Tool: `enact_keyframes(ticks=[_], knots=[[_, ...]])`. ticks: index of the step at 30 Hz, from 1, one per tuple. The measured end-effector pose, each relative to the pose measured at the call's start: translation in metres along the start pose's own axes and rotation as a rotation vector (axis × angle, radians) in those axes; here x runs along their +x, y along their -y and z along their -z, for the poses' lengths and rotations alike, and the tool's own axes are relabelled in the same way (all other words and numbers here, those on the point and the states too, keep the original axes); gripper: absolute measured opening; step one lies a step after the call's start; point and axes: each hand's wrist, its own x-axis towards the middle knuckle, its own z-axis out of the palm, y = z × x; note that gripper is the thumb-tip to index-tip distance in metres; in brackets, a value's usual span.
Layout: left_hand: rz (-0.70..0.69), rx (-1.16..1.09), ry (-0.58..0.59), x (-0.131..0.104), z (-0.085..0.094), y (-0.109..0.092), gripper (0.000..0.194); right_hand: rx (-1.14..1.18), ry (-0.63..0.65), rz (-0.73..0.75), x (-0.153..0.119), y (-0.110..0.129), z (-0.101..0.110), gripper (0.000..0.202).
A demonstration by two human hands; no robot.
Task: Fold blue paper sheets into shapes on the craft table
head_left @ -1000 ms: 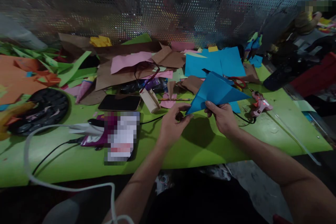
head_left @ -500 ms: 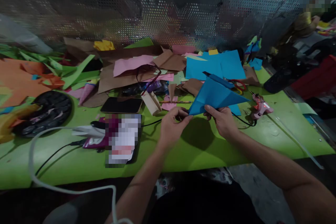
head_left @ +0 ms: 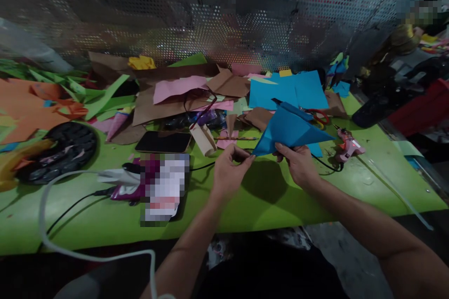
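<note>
Above the front of the green table I hold a folded piece of blue paper (head_left: 289, 128), tilted, with a long point aimed right. My left hand (head_left: 231, 168) pinches its lower left corner between thumb and fingertips. My right hand (head_left: 298, 163) grips the bottom edge, thumb on the near face and the fingers mostly hidden behind the paper. Behind it, scissors (head_left: 319, 117) with red and yellow handles are partly covered. A pink glue gun (head_left: 349, 145) lies just right of the paper's point.
A dark phone (head_left: 163, 141), a rolled tan paper (head_left: 203, 140) and a pencil (head_left: 242, 138) lie left of the hands. Brown, pink and blue sheets (head_left: 287, 91) pile along the perforated metal panel (head_left: 224, 23). A white cable (head_left: 42, 210) loops at the front left.
The blue paper stays in both hands, its lower left corner shifting very slightly. The whole view has moved a little; nothing was let go.
</note>
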Motion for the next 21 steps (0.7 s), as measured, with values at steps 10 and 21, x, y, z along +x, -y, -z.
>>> enact_keyframes(ticks=[10, 21], knots=[[-0.008, 0.101, 0.250, 0.001, -0.006, -0.006, 0.031, -0.137, 0.037, 0.030, -0.003, 0.000, -0.002, 0.034], [0.016, 0.265, 0.246, 0.001, -0.009, -0.003, 0.032, -0.102, 0.136, 0.019, -0.004, -0.009, -0.001, 0.031]])
